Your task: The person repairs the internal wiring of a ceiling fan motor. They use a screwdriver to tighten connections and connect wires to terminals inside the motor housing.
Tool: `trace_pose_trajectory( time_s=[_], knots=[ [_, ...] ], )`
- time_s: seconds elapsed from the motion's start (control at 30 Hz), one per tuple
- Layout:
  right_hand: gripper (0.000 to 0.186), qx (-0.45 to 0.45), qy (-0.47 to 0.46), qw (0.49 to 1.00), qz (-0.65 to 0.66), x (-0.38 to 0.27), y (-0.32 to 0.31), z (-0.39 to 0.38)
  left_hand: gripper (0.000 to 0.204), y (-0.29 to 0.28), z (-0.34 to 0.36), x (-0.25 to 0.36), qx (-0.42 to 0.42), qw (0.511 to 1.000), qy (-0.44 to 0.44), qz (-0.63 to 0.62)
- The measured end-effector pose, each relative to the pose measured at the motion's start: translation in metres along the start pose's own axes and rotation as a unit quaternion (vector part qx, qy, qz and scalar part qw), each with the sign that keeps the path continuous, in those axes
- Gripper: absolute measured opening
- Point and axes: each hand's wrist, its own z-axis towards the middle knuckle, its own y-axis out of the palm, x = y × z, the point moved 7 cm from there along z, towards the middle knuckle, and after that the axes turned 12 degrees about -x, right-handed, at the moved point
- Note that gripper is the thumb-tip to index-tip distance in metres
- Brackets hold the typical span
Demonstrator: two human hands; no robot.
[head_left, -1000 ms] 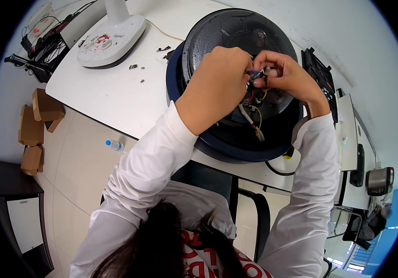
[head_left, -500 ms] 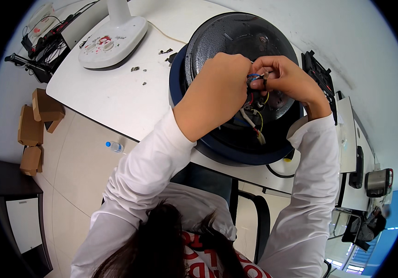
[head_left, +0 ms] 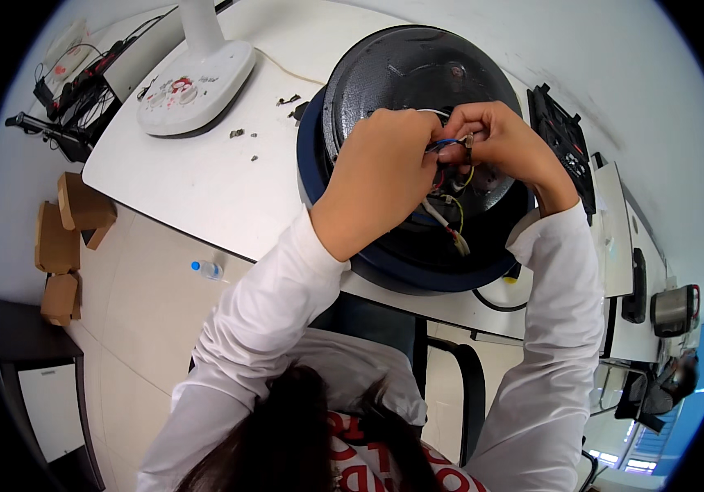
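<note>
A big round black appliance with a blue rim lies upturned on the white table. My left hand and my right hand meet over its middle. Both pinch a bundle of coloured wires that rises from the black underside. More wires, white and yellow with a small connector, hang loose below my fingers. My left hand hides part of the bundle.
A white fan base stands at the table's far left, with small screws scattered near it. Cardboard boxes and a plastic bottle lie on the floor at left. A black grille rests at right, a chair below me.
Both hands stay on the wires over the appliance; they have shifted only slightly, with the fingers working the bundle.
</note>
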Motion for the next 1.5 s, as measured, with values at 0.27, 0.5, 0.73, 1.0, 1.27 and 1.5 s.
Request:
trace_pose_trajectory(
  time_s=[0.27, 0.5, 0.73, 1.0, 1.27, 1.5],
  knots=[
    [0.012, -0.016, -0.038, 0.999, 0.021, 0.005, -0.003, 0.003, 0.018, 0.002, 0.004, -0.012, -0.045, 0.998, -0.029, -0.012],
    [0.013, -0.019, -0.042, 0.999, -0.021, -0.003, -0.001, -0.002, 0.016, -0.001, 0.009, -0.008, -0.061, 0.997, -0.031, -0.031],
    [0.011, -0.003, -0.066, 0.997, 0.026, -0.002, 0.004, -0.007, 0.014, -0.002, 0.008, -0.004, -0.084, 0.995, -0.05, -0.01],
    [0.011, -0.019, -0.054, 0.996, -0.067, -0.014, 0.0, -0.007, 0.015, -0.002, 0.013, -0.005, -0.097, 0.992, -0.072, 0.02],
    [0.022, -0.044, -0.066, 0.992, -0.101, -0.016, -0.007, -0.013, 0.013, -0.001, 0.014, -0.011, -0.084, 0.993, -0.076, -0.023],
    [0.021, 0.242, -0.012, 0.953, -0.184, 0.005, -0.05, -0.111, 0.016, 0.0, 0.013, -0.013, -0.107, 0.99, -0.089, -0.027]
  ],
)
